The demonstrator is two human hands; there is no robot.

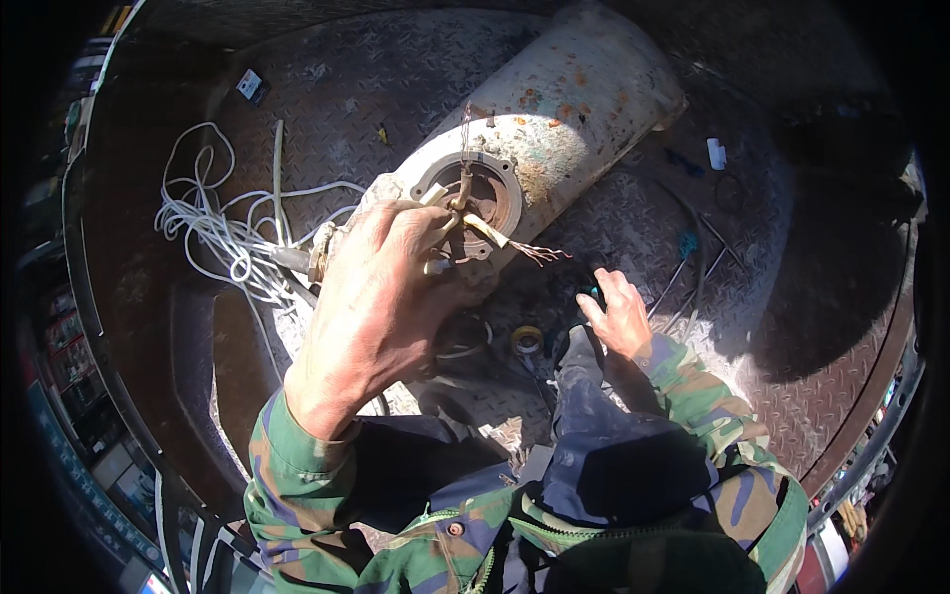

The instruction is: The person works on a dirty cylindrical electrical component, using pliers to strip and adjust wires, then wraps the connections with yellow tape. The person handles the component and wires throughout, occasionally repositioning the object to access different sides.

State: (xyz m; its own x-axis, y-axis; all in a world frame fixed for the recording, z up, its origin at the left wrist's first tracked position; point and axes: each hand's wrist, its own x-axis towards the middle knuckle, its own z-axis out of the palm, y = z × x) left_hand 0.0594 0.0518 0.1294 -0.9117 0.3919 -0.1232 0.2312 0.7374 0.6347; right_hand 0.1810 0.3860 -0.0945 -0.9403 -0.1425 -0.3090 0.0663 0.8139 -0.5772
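Observation:
A pale, rust-stained cylindrical motor housing (564,109) lies slanting away on the plate floor. Its round terminal opening (507,188) faces up, and several thick wires with pale sleeves come out of it. One wire (487,230) ends in bare, splayed copper strands to the right; another stands up at the far side. My left hand (361,307) is closed over the near left rim, its fingertips at a wire, partly hidden by the hand. To the right, my right hand (621,315) is low beside my boot, thumb and fingers apart, next to a dark thing with a teal spot.
A tangle of white cable (237,247) lies left of the housing. A yellow-rimmed tape roll (526,342) is near my boot (579,361). Thin metal rods (693,272) and a small white piece (716,153) lie on the right. A curved raised wall surrounds the floor.

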